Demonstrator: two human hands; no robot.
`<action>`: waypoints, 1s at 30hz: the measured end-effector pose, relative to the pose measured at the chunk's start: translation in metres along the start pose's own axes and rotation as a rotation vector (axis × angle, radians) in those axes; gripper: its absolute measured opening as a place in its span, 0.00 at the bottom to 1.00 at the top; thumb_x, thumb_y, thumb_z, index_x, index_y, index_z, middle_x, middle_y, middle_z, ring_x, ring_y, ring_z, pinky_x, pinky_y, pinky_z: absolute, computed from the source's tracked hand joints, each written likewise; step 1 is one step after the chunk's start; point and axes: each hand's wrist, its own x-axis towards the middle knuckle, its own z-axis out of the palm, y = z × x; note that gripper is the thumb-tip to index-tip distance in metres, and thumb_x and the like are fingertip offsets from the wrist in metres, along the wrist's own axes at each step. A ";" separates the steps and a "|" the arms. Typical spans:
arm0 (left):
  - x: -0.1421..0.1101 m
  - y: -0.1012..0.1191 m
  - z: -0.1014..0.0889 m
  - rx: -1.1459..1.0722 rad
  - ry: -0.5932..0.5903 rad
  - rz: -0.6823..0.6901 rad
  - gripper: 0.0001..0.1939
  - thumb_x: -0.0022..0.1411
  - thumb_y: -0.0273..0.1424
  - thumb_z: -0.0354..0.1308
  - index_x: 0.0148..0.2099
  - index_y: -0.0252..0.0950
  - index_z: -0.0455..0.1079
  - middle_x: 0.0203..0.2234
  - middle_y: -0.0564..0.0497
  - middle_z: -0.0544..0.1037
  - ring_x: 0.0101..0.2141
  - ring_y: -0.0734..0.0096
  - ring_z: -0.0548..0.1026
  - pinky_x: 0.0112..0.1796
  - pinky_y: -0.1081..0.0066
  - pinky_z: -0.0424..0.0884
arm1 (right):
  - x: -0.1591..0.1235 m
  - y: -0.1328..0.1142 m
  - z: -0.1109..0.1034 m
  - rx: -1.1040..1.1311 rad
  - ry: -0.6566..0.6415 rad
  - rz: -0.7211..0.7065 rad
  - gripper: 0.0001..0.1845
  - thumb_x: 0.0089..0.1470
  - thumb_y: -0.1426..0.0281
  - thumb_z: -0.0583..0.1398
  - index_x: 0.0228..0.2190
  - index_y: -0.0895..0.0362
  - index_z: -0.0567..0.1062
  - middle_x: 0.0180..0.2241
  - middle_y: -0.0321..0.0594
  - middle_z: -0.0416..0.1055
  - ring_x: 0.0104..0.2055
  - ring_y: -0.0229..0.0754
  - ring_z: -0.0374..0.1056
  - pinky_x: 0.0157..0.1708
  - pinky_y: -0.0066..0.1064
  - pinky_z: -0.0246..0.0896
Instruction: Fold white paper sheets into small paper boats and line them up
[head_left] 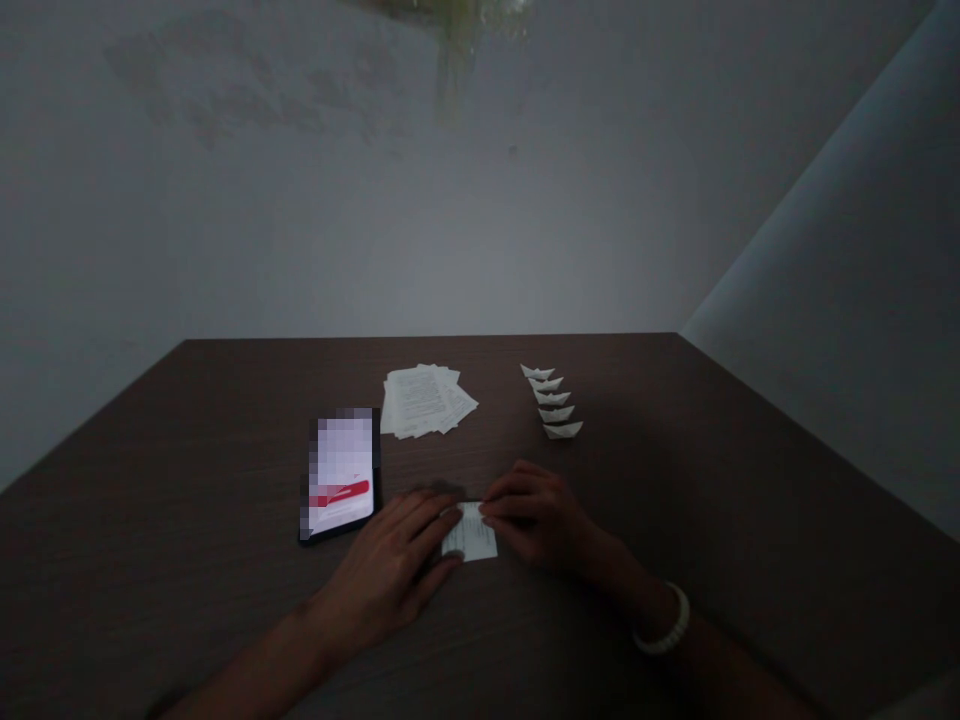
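Observation:
A small piece of folded paper (472,537) with faint print lies on the table in front of me. My left hand (397,550) holds it down at the left side, fingertips by the upper left corner and thumb by the lower left. At the upper right corner, the thumb and fingers of my right hand (532,515) are closed on the paper's edge. Fingers partly cover the paper's far edge. A pale beaded bracelet (666,625) circles my right wrist.
A tablet or large phone (341,480) with a lit screen lies left of my hands. Beyond it rests a loose stack of printed sheets (420,400). Several small paper boats (555,398) stand in a row at the right. The dark table (225,400) meets a wall (360,250).

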 end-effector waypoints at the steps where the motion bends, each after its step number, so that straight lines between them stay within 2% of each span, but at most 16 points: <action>1: 0.000 0.000 0.000 0.000 0.010 0.016 0.19 0.65 0.32 0.53 0.57 0.35 0.63 0.52 0.43 0.71 0.52 0.56 0.69 0.50 0.53 0.70 | 0.000 -0.001 -0.001 0.014 -0.008 0.001 0.05 0.55 0.71 0.60 0.32 0.54 0.78 0.35 0.38 0.76 0.34 0.38 0.67 0.37 0.32 0.63; 5: -0.001 0.000 0.002 -0.013 0.057 0.059 0.16 0.65 0.30 0.53 0.55 0.34 0.66 0.49 0.43 0.73 0.51 0.56 0.70 0.48 0.55 0.72 | 0.000 -0.002 0.000 0.052 -0.022 -0.004 0.04 0.54 0.71 0.61 0.31 0.55 0.77 0.34 0.39 0.76 0.34 0.39 0.67 0.37 0.33 0.62; 10: 0.000 0.001 0.002 -0.049 0.060 0.079 0.13 0.66 0.28 0.52 0.52 0.34 0.68 0.46 0.43 0.74 0.48 0.57 0.72 0.46 0.57 0.74 | 0.001 0.003 0.005 0.061 -0.014 0.034 0.04 0.57 0.72 0.59 0.32 0.56 0.76 0.30 0.38 0.75 0.33 0.39 0.66 0.38 0.33 0.60; 14: 0.002 0.002 0.001 -0.091 0.035 0.091 0.12 0.67 0.27 0.51 0.51 0.33 0.68 0.44 0.44 0.74 0.48 0.60 0.72 0.47 0.59 0.73 | 0.000 0.004 0.006 0.053 -0.053 0.060 0.03 0.55 0.71 0.62 0.33 0.56 0.76 0.32 0.38 0.75 0.35 0.39 0.66 0.39 0.33 0.59; 20: 0.004 0.005 -0.004 -0.121 0.024 0.117 0.11 0.67 0.26 0.50 0.49 0.34 0.69 0.43 0.45 0.74 0.47 0.61 0.72 0.47 0.60 0.73 | 0.000 -0.001 0.002 0.010 -0.134 0.105 0.08 0.53 0.70 0.62 0.37 0.55 0.77 0.36 0.39 0.72 0.39 0.42 0.64 0.43 0.35 0.58; 25: 0.002 0.004 -0.003 -0.039 0.039 0.025 0.16 0.65 0.30 0.53 0.54 0.33 0.66 0.51 0.42 0.71 0.51 0.55 0.69 0.49 0.55 0.71 | 0.001 -0.004 0.000 0.022 -0.152 0.121 0.08 0.52 0.71 0.63 0.37 0.55 0.77 0.36 0.40 0.71 0.40 0.42 0.64 0.44 0.36 0.58; 30: 0.003 0.003 -0.002 -0.012 0.031 -0.088 0.18 0.62 0.34 0.56 0.53 0.34 0.67 0.48 0.43 0.73 0.49 0.54 0.70 0.48 0.53 0.69 | 0.001 -0.005 -0.002 0.099 -0.143 0.135 0.09 0.47 0.73 0.65 0.34 0.56 0.75 0.37 0.39 0.72 0.40 0.41 0.66 0.46 0.36 0.57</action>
